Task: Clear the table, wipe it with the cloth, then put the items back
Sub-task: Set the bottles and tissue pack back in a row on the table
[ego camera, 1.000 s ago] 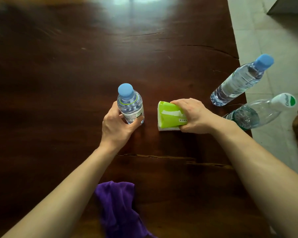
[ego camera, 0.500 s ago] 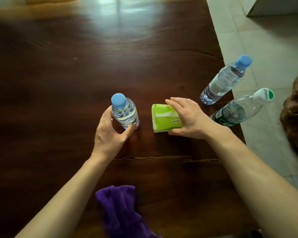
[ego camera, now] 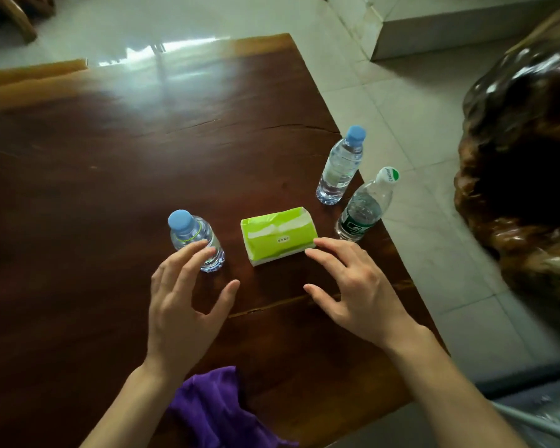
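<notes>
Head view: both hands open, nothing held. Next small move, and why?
Probably draw both hands back: the left hand and right hand are open, while the small bottle and tissue pack stand on the table.

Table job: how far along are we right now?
Items look already returned: three bottles and the green tissue pack stand on the table. Left hand and right hand are open, holding nothing. The purple cloth lies at the near edge. Whether wiping happened can't be confirmed.
</notes>
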